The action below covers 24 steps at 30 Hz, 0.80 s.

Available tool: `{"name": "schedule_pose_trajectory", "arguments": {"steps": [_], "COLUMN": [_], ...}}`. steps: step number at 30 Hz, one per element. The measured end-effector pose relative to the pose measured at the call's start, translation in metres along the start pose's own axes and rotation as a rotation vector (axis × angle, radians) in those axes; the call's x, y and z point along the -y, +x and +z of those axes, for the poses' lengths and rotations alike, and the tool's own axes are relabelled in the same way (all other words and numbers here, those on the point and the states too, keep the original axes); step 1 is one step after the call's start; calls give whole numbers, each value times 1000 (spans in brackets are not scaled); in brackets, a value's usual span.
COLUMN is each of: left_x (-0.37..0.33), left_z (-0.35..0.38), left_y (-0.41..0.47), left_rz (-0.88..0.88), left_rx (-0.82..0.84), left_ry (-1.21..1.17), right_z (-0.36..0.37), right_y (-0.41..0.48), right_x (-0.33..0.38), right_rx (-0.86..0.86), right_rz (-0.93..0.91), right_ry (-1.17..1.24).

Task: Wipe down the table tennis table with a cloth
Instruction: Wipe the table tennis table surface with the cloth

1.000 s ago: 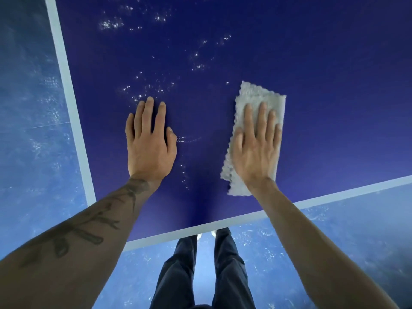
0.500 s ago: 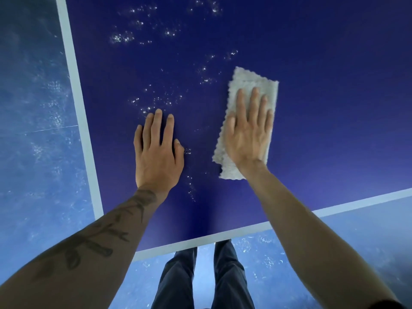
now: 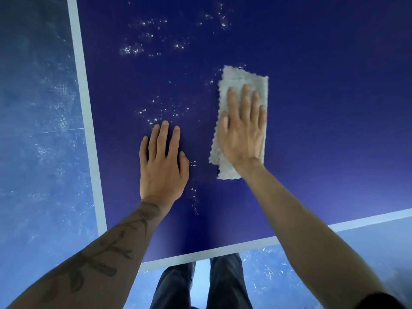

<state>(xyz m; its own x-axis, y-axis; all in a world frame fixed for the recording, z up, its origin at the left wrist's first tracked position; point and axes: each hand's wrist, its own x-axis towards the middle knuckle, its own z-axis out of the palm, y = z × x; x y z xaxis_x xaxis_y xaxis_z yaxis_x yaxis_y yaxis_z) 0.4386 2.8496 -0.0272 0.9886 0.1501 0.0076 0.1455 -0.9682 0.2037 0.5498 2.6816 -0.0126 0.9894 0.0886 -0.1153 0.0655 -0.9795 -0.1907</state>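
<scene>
My right grip (image 3: pixel 243 134) has pushed the cloth (image 3: pixel 245 79) forward, away from me, and a little closer to my left grip (image 3: pixel 162 170) than it was a second ago. The right grip is not clenched. Its fingers lie straight and flat on top of the cloth and press it down on the blue tabletop (image 3: pixel 323 108). The cloth is folded long and sits right under that palm, with its far end sticking out past the fingertips. My left grip is flat too, holds nothing, and rests on the tabletop just beside the cloth. White specks (image 3: pixel 131 50) lie far ahead of both grips. More sit just past my left fingertips, and a few trail down between the two grips. I cannot tell if they are wet or dry. I think a few things could go wrong. I only press the cloth and do not hold it, so a fast push could let my palm slide off it or make the cloth bunch up. If I go straight ahead, I will miss the specks off to the left of the cloth. My left grip could also smear the specks next to it.
</scene>
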Motion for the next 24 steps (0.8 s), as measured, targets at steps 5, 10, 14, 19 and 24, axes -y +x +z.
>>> {"name": "schedule_pose_trajectory", "arguments": {"steps": [5,10,14,19,24], "left_x": [-4,-3,-6,-11,-10], "left_z": [-4,-13,-11,2,4], "left_y": [1,28,84,125,125], "left_rz": [0,-54,-87,-154,-180], "left_rx": [1,-48,-72,-76,-90], "left_ry": [-2,-54,-44,-40,-36], "right_z": [3,-19,-14,-3,-18], "right_y": [-40,26,67,16,70], "right_x": [-15,-69,-20,-14,-60], "right_rx": [107,80,29,157,71], "right_rz": [-340,-24,-6,-421,-76], "right_ry": [-49,-29,14,-58,-30]}}
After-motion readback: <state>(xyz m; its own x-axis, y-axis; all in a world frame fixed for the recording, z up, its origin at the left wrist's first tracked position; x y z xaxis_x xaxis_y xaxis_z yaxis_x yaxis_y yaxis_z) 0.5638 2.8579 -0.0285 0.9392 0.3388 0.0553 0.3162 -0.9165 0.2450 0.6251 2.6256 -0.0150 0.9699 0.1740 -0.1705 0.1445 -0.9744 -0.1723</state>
